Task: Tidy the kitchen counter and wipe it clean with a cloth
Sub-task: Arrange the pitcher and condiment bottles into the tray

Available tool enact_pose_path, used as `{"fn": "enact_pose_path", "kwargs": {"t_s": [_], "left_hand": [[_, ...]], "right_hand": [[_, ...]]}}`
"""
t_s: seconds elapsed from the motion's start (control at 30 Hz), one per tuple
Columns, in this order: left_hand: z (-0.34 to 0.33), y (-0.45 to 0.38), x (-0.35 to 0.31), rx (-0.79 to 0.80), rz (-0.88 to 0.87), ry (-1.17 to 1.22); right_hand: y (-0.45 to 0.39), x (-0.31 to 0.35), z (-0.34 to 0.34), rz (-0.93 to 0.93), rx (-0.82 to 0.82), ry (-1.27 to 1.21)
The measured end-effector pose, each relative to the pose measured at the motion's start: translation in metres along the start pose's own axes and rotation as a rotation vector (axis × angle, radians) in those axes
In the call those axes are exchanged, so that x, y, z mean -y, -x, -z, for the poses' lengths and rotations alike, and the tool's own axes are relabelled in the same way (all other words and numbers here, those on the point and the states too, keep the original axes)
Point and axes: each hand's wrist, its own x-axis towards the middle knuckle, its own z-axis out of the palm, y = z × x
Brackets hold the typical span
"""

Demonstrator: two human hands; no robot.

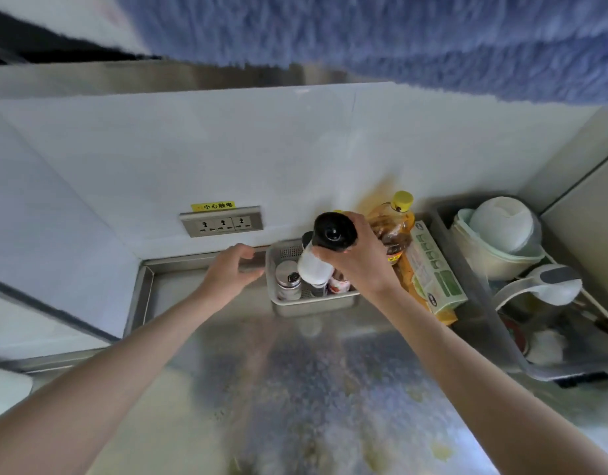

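Observation:
My right hand (pixel 359 257) grips a white bottle with a black cap (pixel 324 246), held tilted just above a small metal tray (pixel 309 303) at the back of the steel counter (pixel 295 389). Inside the tray stand a glass shaker with a metal lid (pixel 288 281) and a jar with a red label (pixel 340 286). My left hand (pixel 232 269) reaches to the tray's left rim with curled fingers; whether it touches the rim I cannot tell. The counter's surface carries yellowish crumbs and smears. No cloth lies on the counter.
A yellow-capped oil bottle (pixel 395 224) and a green-and-white box (pixel 436 269) stand right of the tray. Farther right, a dish rack (pixel 494 323) holds bowls and a white kettle (pixel 552 286). A wall socket strip (pixel 222 221) sits behind. Blue fluffy fabric (pixel 398 39) hangs overhead.

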Motion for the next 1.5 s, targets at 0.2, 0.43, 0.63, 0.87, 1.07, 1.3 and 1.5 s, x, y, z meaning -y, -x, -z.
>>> {"fn": "enact_pose_path", "kwargs": {"t_s": [0.2, 0.43, 0.63, 0.87, 1.07, 1.3, 1.5], "left_hand": [[0.008, 0.017, 0.019, 0.091, 0.074, 0.069], [0.008, 0.014, 0.026, 0.060, 0.111, 0.105], [-0.001, 0.014, 0.029, 0.064, 0.131, 0.128], [-0.010, 0.013, 0.027, 0.072, 0.146, 0.125], [-0.015, 0.014, 0.025, 0.101, 0.154, 0.129], [-0.015, 0.008, 0.024, 0.134, 0.129, 0.121], [-0.010, -0.023, 0.008, 0.106, 0.095, 0.127]], "right_hand": [[-0.053, 0.008, -0.058, 0.009, 0.032, -0.053], [-0.096, -0.023, -0.096, -0.032, 0.099, 0.115], [-0.099, -0.041, -0.106, -0.013, 0.247, 0.308], [-0.102, -0.046, -0.109, -0.035, 0.305, 0.434], [-0.101, -0.050, -0.115, 0.051, 0.306, 0.567], [-0.090, -0.038, -0.096, 0.082, 0.391, 0.517], [-0.079, -0.025, -0.027, 0.111, 0.469, 0.573]]}}
